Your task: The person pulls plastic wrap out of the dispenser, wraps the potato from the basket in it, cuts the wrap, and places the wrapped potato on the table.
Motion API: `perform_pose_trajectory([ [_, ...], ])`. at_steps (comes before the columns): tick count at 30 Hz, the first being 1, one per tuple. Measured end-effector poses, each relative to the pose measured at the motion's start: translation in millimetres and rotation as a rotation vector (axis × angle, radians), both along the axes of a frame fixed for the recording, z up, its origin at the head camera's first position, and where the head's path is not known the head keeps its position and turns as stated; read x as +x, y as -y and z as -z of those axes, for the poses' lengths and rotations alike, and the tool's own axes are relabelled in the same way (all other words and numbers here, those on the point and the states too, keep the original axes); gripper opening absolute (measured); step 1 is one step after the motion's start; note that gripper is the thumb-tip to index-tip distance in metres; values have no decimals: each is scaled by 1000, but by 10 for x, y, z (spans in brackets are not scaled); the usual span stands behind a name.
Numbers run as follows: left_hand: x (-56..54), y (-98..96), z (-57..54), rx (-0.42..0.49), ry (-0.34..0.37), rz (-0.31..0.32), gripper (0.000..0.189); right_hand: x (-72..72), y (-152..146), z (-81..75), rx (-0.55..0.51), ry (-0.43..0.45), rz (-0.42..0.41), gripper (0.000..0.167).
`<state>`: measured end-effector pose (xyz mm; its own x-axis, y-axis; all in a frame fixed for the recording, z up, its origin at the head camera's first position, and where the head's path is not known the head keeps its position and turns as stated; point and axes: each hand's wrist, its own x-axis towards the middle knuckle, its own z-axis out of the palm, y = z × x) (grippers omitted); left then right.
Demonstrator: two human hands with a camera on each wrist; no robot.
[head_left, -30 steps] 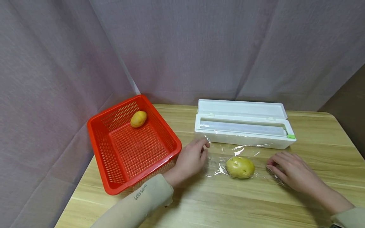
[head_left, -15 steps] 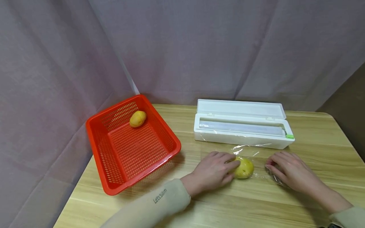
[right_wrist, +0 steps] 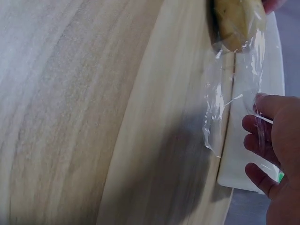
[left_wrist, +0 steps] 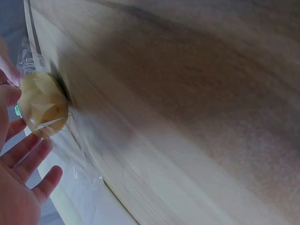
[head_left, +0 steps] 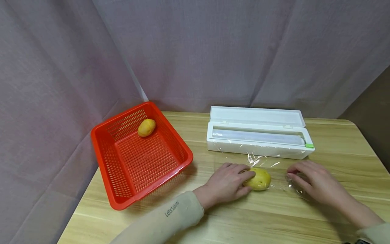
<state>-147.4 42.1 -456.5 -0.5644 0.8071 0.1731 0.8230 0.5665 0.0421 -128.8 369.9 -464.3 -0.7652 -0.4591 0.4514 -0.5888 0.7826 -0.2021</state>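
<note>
Wrapping seems the step: my left hand point(head_left: 226, 183) curls round the potato point(head_left: 260, 179), lower right, while my right hand point(head_left: 318, 179) pinches cling film point(right_wrist: 218, 98); next, I'd fold that over.

Head view: bare left hand point(head_left: 226, 184) covers the left end of the yellow oval potato point(head_left: 262, 179); outline of the clear, crinkled plastic film point(head_left: 274, 187) too faint to trace in full. Right wrist view: potato cropped at top, bare right hand point(right_wrist: 285, 140) at right edge. Small dark item point(head_left: 362, 241) by beige right cuff point(head_left: 374, 234): cut off below, unidentifiable.
</note>
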Motion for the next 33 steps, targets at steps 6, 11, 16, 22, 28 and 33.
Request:
perform_pose_trajectory([
  [6,-15,-7,10,29,35,-1,49,34,-65,-34,-54,70,70,27],
  [11,-20,-18,9,33,57,-9,49,67,-80,-77,-99,102,127,15],
  [16,-24,-18,26,44,62,-7,49,96,116,-170,-54,-26,18,19],
  [22,-22,-19,44,72,58,-14,49,199,479,-170,48,-19,-96,44],
  [28,-16,-41,50,110,84,-17,54,290,572,-65,50,57,-47,67],
  [33,-25,-66,72,158,114,-40,59,282,588,-10,17,92,-20,74],
])
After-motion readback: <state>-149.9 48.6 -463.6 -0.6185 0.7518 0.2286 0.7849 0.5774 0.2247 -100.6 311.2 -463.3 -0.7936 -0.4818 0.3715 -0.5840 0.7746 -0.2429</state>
